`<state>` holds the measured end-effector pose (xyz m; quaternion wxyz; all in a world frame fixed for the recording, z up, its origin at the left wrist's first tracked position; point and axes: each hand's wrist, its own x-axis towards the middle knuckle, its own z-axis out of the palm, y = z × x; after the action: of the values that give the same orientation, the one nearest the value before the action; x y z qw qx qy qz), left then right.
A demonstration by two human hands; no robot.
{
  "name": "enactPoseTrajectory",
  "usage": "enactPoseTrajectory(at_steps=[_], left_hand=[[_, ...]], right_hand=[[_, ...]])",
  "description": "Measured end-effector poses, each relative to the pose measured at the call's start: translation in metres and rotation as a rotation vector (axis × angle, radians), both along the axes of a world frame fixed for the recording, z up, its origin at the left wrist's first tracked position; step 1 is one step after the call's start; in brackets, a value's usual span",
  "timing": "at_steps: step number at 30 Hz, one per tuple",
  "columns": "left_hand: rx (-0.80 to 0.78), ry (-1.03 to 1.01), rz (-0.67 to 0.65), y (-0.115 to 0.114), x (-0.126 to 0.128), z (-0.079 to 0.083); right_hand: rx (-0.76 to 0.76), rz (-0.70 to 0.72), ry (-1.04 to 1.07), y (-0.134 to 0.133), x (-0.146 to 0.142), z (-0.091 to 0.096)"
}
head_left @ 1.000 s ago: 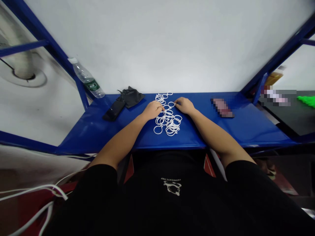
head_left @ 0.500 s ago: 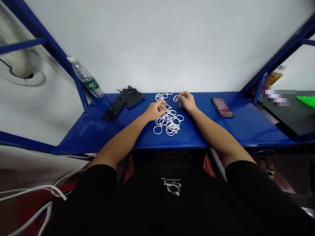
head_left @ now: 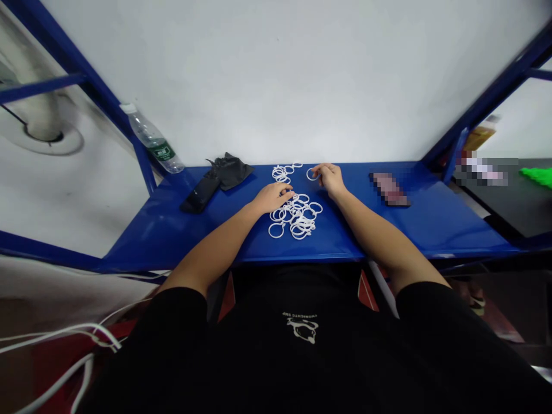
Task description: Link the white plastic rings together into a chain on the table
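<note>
My right hand (head_left: 330, 179) is closed, its fingertips pinching a white plastic ring (head_left: 309, 174) just above the blue tabletop. My left hand (head_left: 274, 198) lies low at the upper left edge of a loose pile of white rings (head_left: 302, 218). Its thumb and fingers are apart, and I see no ring gripped in them. The rings carry small knobs or eyelets and overlap one another. Beyond my left hand, near the wall, rests a smaller group of white rings (head_left: 280, 172).
A black phone (head_left: 200, 193) and a crumpled black bag (head_left: 233, 171) lie to the left. Behind them a plastic bottle (head_left: 157, 144) leans by the blue frame (head_left: 138, 155). A blurred-out flat object (head_left: 389, 188) sits to the right on the blue table (head_left: 448, 230).
My left hand has moved slightly down toward the larger pile, uncovering a ring in the far group. My right hand still holds its ring, which has turned and shifted slightly right.
</note>
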<state>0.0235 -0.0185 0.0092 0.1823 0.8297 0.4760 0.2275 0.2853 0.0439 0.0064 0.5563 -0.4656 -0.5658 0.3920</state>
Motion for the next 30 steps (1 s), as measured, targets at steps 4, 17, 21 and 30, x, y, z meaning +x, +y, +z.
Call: enactPoseTrajectory(at_steps=[4,17,21,30], left_hand=[[-0.062,0.037,0.048,0.001,-0.005,0.005],[-0.055,0.059,-0.005,0.002,-0.012,0.004],[0.035,-0.002,0.052,0.003,-0.012,0.001],[0.099,-0.069,0.146,0.000,-0.010,0.004]], right_hand=[[0.054,-0.025,-0.132,0.002,0.003,-0.004],[0.246,0.067,-1.087,-0.032,-0.013,0.009],[0.242,-0.035,-1.132,-0.039,-0.017,0.014],[0.420,0.223,-1.161,-0.042,-0.032,0.011]])
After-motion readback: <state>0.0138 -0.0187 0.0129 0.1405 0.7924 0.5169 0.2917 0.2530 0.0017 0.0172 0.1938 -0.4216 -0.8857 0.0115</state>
